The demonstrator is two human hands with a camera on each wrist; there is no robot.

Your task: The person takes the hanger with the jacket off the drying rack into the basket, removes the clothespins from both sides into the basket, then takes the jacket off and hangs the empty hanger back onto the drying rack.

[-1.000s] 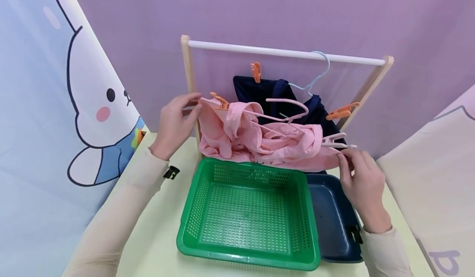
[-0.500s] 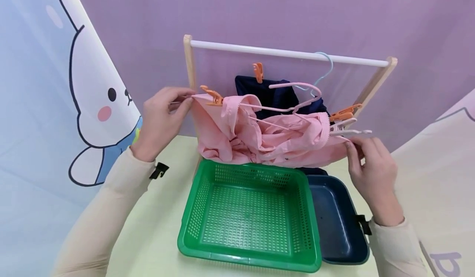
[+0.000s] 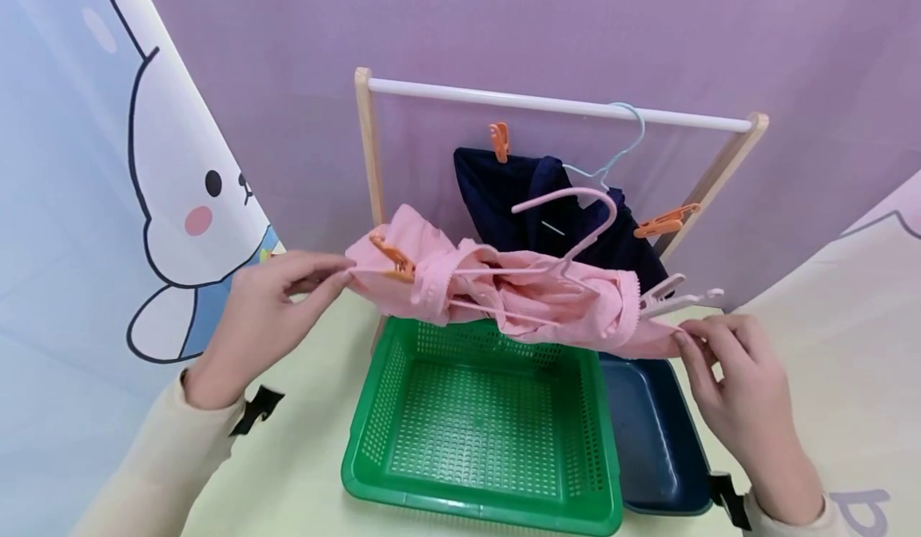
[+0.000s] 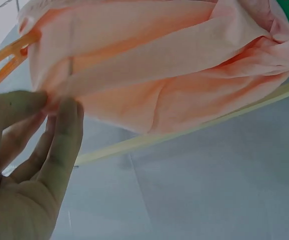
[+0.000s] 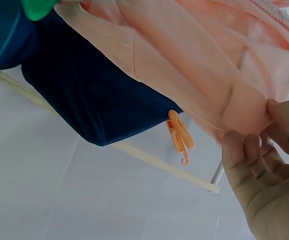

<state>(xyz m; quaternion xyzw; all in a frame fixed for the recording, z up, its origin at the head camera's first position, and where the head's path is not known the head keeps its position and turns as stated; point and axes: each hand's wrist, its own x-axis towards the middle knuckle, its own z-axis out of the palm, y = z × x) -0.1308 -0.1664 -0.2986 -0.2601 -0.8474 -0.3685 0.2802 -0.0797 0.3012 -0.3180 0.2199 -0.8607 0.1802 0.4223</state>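
Note:
A pink zip-front jacket [image 3: 392, 296] is on a pink hanger [image 3: 576, 192], held up over the back of the green basket [image 3: 482, 505]. My left hand [image 3: 262, 313] pinches one sleeve end, just beyond an orange clothespin [image 3: 394, 259] clipped to the jacket. The opposite end is pinched by my right hand [image 3: 748, 393], near a pale pink clothespin [image 3: 676, 301]. In the left wrist view, thumb and fingers grip the stretched pink cloth [image 4: 134, 70]. The right wrist view has fingertips on the jacket's edge [image 5: 194, 55]. The hanger's hook is off the rail.
Behind stands a small rack with a white rail [image 3: 496, 99] and wooden posts. A navy garment [image 3: 489, 193] hangs there on a light blue hanger [image 3: 619, 153], with orange clothespins [image 3: 499, 142] at both sides. A dark blue tray [image 3: 640, 433] sits right of the basket.
Both hands have spread apart and come down toward the camera, drawing the pink jacket away from the rack and over the basket's back edge. The hanger moved with it, briefly rising before dropping.

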